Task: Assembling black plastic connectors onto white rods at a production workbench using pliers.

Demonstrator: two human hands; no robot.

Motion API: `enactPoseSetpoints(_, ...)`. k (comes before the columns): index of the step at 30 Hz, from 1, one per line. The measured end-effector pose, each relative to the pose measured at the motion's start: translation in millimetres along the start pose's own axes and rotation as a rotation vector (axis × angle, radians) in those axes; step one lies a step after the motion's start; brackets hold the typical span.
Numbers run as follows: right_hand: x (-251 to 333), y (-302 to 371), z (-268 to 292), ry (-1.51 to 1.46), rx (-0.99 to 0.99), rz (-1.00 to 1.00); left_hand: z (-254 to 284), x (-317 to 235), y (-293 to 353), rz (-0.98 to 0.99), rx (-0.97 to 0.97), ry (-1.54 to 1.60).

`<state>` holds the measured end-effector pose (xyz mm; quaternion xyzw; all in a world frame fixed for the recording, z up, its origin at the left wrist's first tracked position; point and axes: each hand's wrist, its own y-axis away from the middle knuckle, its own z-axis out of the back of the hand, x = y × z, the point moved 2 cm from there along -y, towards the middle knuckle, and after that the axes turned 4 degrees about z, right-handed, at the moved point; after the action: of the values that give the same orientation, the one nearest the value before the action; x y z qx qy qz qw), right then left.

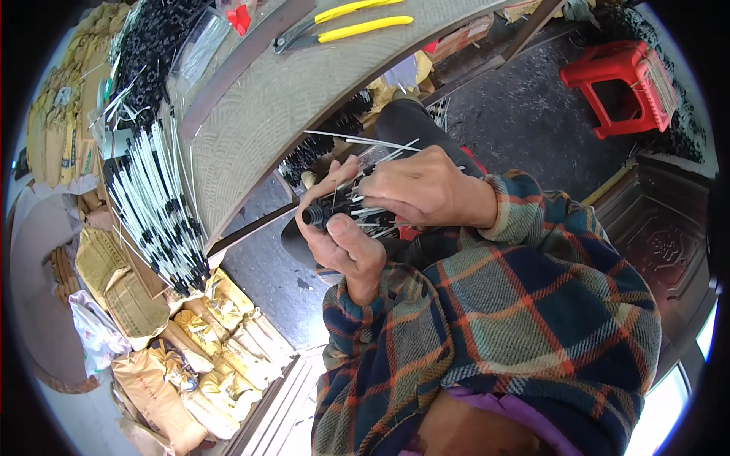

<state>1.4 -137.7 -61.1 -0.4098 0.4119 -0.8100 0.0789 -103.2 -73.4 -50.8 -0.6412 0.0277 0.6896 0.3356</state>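
Note:
My left hand is closed around a bundle of thin white and black rods, held above my lap. A round black end piece pokes out between its thumb and fingers. Curled over the same bundle from the other side, my right hand pinches among the rods; its fingertips are partly hidden. A few long white rods stick out past the knuckles toward the table. On the table edge to the left lies a large pile of similar white rods with black ends.
The table curves across the upper left, bearing yellow-handled cutters, a metal bar and a clear plastic bag. Paper-wrapped packages fill the lower left. A red stool stands on the floor at the upper right.

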Motion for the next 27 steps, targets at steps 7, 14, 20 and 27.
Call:
enactPoseSetpoints(7,-5,-2,0,-0.066,0.033,0.011,-2,0,2,0.014,-0.011,-0.019)
enactPoseSetpoints(14,-16,-1,11,-0.147,0.103,0.146,-11,-7,3,-0.004,0.098,0.036)
enactPoseSetpoints(20,-3,3,23,-0.066,0.217,0.081,-12,-8,2,-0.067,0.142,0.106)
enactPoseSetpoints(27,10,3,26,-0.198,0.238,-0.130,-11,-5,1,-0.073,0.095,0.165)
